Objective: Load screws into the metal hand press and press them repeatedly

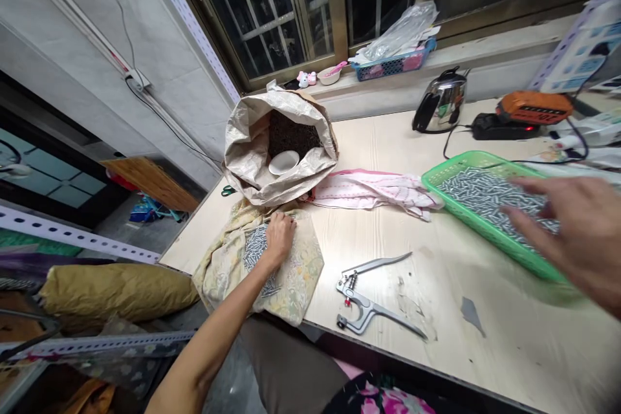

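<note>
My left hand (280,236) rests on a patterned yellow cloth (303,278), at the right side of a pile of small silver screw-like metal pieces (255,247). Its fingers are curled in; the fingertips, and anything they hold, are hidden. Over the right end of a green plastic basket (490,246) hovers my right hand (577,220), somewhat blurred, thumb and fingers apart and nothing visible in them. Many more silver metal pieces (485,197) fill that basket. Hand pliers (369,307) with grey handles lie on the table between the two hands.
Behind the cloth stands an open woven sack (242,155) with dark brown contents and a white bowl (284,162). A pink-and-white towel (373,191) lies beside it. Farther back are a metal kettle (449,100) and an orange battery (533,107) on a black charger.
</note>
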